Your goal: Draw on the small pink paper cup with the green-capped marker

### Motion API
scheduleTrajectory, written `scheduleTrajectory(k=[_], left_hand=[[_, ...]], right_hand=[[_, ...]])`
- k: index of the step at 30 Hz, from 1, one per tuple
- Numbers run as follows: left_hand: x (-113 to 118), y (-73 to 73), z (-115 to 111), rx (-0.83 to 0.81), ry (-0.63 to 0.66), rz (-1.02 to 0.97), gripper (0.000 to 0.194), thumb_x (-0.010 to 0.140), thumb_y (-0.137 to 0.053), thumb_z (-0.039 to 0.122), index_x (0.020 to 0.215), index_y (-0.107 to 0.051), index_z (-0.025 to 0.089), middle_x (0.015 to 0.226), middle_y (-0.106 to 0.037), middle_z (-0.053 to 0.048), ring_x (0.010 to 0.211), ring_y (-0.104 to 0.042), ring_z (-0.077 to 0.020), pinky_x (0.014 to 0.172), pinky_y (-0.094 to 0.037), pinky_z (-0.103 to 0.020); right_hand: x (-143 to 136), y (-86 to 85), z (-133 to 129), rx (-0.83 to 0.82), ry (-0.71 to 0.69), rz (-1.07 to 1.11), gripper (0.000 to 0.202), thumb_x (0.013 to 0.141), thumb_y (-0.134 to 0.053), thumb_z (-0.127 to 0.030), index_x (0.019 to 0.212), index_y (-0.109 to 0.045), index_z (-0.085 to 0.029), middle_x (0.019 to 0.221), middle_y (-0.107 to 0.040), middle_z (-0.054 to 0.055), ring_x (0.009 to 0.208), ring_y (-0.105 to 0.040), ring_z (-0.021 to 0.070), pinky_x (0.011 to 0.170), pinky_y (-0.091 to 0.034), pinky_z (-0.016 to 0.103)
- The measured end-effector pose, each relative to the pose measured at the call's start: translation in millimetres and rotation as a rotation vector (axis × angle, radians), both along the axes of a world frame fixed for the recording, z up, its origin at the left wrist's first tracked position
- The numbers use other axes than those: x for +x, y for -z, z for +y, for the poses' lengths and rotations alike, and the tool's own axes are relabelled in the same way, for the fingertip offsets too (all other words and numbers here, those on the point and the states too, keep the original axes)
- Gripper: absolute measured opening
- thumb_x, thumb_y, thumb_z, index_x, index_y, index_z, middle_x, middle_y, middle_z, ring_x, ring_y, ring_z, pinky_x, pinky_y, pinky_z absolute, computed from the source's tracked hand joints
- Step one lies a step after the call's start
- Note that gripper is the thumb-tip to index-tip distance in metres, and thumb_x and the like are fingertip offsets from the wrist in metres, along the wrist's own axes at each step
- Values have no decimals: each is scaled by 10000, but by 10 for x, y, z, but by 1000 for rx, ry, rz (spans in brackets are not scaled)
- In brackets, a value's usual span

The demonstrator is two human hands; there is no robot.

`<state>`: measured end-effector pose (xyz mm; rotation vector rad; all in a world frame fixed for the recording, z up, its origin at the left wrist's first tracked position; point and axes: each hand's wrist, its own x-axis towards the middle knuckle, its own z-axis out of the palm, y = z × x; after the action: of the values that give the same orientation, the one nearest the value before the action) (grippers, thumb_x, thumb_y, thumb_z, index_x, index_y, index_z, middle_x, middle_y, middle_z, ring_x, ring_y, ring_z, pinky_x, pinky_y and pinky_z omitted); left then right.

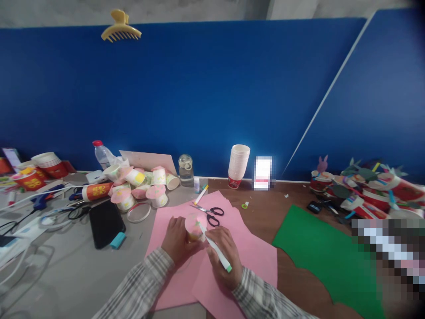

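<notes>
My left hand (177,241) is closed around a small paper cup (193,225) that has a pink paper piece on its top. In my right hand (226,257) is a white marker (217,249) with a green end. The marker's other end points at the pink top and seems to touch it. Both hands are over sheets of pink paper (252,254). Just beyond them lie scissors (212,215) with dark handles, blades pointing left. Another marker (201,194), white with a yellow end, rests at the paper's far edge.
Several decorated paper cups (156,195) are piled at the back left, near a glass jar (186,170). A tall cup stack (238,166) stands at the back. Green paper (318,252) lies right. A black phone (106,223) and cables (29,248) are left; more crafted cups (376,197) sit far right.
</notes>
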<state>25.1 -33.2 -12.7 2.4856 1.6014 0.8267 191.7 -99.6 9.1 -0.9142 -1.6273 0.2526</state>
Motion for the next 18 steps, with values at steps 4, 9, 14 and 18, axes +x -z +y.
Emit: scheduleTrajectory(k=[4, 9, 14, 18], left_hand=[[2, 9, 5, 4, 0, 0, 409, 473, -664, 515, 767, -558, 251, 720, -540, 0, 733, -500, -247, 878, -368, -497], [9, -13, 2, -2, 15, 0, 414, 478, -655, 532, 772, -574, 251, 735, -550, -9, 741, -500, -253, 869, -364, -508], [7, -31, -10, -9, 2, -5, 433, 454, -671, 537, 761, -562, 252, 730, -541, -6, 746, -506, -264, 882, -349, -513], [-3, -9, -6, -9, -12, 1, 456, 461, -662, 552, 779, -554, 243, 736, -542, -4, 751, -503, -253, 899, -348, -491]], right_hand=[[-3, 17, 15, 1, -7, -17, 328, 755, -512, -159, 1051, -585, -280, 889, -697, 33, 825, -627, 255, 816, -478, 459], [-9, 27, 31, 5, -13, -37, 334, 754, -516, -158, 1056, -580, -284, 886, -698, 31, 825, -626, 254, 819, -473, 459], [14, 2, 15, 8, -30, -29, 294, 751, -512, -145, 1013, -598, -249, 861, -696, 35, 793, -622, 242, 825, -465, 460], [20, -8, 5, -4, -52, -24, 299, 748, -510, -136, 1013, -599, -243, 861, -693, 40, 786, -618, 242, 818, -462, 457]])
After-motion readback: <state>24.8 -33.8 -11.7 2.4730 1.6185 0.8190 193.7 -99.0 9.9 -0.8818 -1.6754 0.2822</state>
